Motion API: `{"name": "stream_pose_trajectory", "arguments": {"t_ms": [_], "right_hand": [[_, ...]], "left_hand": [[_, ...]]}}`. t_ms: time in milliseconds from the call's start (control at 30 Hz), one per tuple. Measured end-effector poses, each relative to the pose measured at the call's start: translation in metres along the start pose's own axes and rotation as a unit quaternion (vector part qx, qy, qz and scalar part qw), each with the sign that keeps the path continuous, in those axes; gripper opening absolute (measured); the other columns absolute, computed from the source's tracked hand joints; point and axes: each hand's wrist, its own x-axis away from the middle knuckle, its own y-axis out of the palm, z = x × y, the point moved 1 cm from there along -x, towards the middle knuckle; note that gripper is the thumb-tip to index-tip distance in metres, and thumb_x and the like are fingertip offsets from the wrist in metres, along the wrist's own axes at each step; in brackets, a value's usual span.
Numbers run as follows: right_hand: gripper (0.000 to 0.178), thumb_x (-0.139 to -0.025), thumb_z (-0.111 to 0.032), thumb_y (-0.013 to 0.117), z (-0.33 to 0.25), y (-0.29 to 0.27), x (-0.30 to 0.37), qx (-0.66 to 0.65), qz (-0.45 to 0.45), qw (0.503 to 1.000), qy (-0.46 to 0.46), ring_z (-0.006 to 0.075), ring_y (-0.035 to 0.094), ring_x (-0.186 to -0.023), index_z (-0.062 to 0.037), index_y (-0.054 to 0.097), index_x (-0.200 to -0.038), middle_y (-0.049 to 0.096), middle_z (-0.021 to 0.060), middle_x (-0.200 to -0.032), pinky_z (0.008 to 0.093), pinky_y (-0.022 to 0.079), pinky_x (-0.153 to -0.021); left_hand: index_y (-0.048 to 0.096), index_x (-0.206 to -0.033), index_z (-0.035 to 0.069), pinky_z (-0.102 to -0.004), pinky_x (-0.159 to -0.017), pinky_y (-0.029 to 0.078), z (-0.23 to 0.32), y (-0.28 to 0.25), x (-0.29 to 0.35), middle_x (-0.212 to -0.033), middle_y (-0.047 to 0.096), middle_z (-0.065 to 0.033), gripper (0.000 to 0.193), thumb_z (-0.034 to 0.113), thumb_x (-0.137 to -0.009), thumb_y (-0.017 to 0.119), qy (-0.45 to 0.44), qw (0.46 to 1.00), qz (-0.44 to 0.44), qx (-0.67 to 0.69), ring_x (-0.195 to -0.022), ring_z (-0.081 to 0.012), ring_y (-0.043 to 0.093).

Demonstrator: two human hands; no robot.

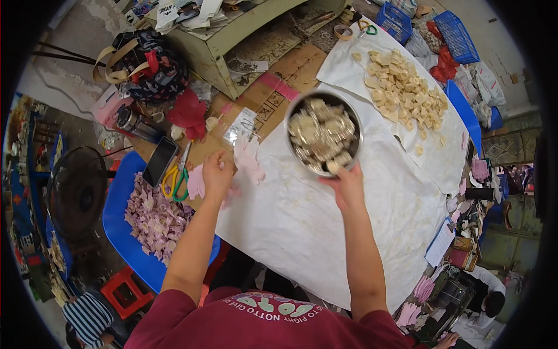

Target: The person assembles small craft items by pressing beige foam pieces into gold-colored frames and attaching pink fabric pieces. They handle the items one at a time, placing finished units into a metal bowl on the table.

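My right hand [347, 189] grips the near rim of a round metal bowl [358, 125], its thumb at the edge. Inside the bowl lies a heap of shiny, pale gold pieces [321, 132] that look wrapped in clear film. On the left, my left hand [216, 177] is closed with its fingers curled; what they hold, if anything, is hidden. Pink cut pieces [196, 181] lie around and under that hand, and more pink strips [250, 160] rest between it and the bowl. Beside it are scissors [181, 177] with yellow and green handles and a black phone [160, 161].
A loose pile of beige pieces [404, 87] covers the far right of the white-covered table [290, 227]. At the left edge, a blue tray [119, 215] holds many purple-pink pieces [154, 218]. A metal cabinet [215, 55] stands beyond. Another person [488, 296] sits at far right.
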Motion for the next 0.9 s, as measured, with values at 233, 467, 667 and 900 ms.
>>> {"name": "stream_pose_trajectory", "arguments": {"t_ms": [233,467,667,900], "right_hand": [[0.045,-0.082,0.004,0.051,0.037,0.111,-0.151,-0.050,0.102,0.993,-0.008,0.0357,0.062,-0.097,-0.0068,0.040,-0.124,0.053,0.0171,-0.120,0.0486,0.058,-0.072],[0.045,-0.085,-0.004,0.060,0.068,0.108,-0.158,0.079,0.091,0.991,-0.061,0.0237,0.063,-0.087,-0.0029,0.041,-0.125,0.055,0.0146,-0.115,0.0319,0.054,-0.070],[0.029,-0.079,-0.005,0.069,0.160,0.094,-0.076,0.301,-0.033,0.946,-0.117,0.0168,0.064,-0.070,-0.0007,0.059,-0.106,0.065,0.0111,-0.082,0.0279,0.049,-0.058],[0.025,-0.070,-0.006,0.073,0.164,0.129,-0.056,0.560,-0.037,0.792,-0.239,0.0261,0.060,-0.073,-0.0022,0.063,-0.092,0.061,0.0117,-0.082,0.0353,0.050,-0.066]], "left_hand": [[0.065,-0.101,0.001,-0.0355,-0.074,0.048,0.001,-0.033,-0.043,-0.096,0.061,-0.0137,0.027,0.013,-0.077,0.063,-0.015,0.999,-0.033,-0.026,-0.089,-0.0272,0.060],[0.065,-0.092,0.000,-0.0322,-0.069,0.048,-0.026,0.004,-0.055,-0.084,0.062,-0.0090,0.023,0.016,-0.077,0.070,0.022,0.994,-0.078,-0.075,-0.075,-0.0200,0.059],[0.065,-0.085,0.005,-0.0454,-0.080,0.044,-0.003,0.021,-0.055,-0.091,0.062,-0.0112,0.022,0.024,-0.076,0.070,-0.061,0.974,-0.145,-0.161,-0.089,-0.0308,0.059],[0.064,-0.080,0.002,-0.0299,-0.060,0.046,-0.030,0.021,-0.054,-0.071,0.062,-0.0061,0.019,0.020,-0.077,0.071,-0.026,0.994,-0.090,-0.059,-0.063,-0.0169,0.059]]}}
